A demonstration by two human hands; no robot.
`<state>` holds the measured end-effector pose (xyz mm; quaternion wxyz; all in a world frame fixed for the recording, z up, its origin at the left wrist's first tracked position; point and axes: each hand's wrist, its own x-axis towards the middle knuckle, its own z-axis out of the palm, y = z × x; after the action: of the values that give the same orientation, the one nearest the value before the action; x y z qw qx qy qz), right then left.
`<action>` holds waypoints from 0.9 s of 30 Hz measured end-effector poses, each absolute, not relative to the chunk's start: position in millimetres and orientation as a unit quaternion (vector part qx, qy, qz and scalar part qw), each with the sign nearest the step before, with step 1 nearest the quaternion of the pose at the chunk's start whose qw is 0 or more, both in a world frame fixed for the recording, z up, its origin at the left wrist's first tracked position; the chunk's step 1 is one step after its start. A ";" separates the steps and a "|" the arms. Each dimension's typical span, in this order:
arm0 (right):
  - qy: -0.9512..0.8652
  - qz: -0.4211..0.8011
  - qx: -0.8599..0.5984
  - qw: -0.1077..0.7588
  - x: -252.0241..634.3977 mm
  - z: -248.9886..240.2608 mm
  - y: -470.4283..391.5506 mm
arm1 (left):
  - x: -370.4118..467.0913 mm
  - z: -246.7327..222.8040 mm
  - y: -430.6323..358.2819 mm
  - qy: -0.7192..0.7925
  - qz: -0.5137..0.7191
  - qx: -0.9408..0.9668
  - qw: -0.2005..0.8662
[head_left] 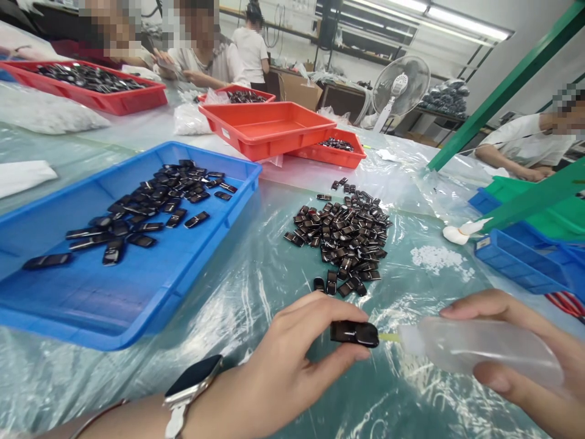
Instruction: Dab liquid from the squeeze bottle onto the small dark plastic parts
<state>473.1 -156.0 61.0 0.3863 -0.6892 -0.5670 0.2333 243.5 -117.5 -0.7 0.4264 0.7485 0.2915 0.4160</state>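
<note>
Between the thumb and forefinger of my left hand (292, 360) is a small glossy black plastic casing (354, 334), held lengthwise. My right hand (525, 341) grips a translucent squeeze bottle (489, 344) lying on its side in the air. Its thin yellowish nozzle points left and meets the right end of the casing; whether it touches or enters cannot be made out. Just beyond my hands is a heap of similar dark casings (347, 231) on the plastic-covered table. A blue tray (192, 286) to the left holds more black casings.
Small white pieces (439, 259) are scattered right of the heap, near a white dropper-tipped bottle (464, 231) and blue bins (521, 256). A green post (503, 91) slants up at the right. Red trays (274, 125) stand farther back. Several people sit or stand around.
</note>
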 end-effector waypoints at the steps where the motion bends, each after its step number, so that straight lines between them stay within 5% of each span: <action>1: -0.568 0.234 -0.689 0.385 473.2 61.1 -155.8 | 243.6 -0.9 -117.5 0.290 0.419 0.749 0.424; 27: -0.551 0.269 -0.671 0.417 474.4 55.6 -152.3 | 245.1 -4.5 -117.2 0.274 0.424 0.766 0.399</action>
<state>474.4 -152.3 55.6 0.4170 -0.6710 -0.5511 0.2685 245.1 -117.2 -4.5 0.3986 0.7660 0.2735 0.4238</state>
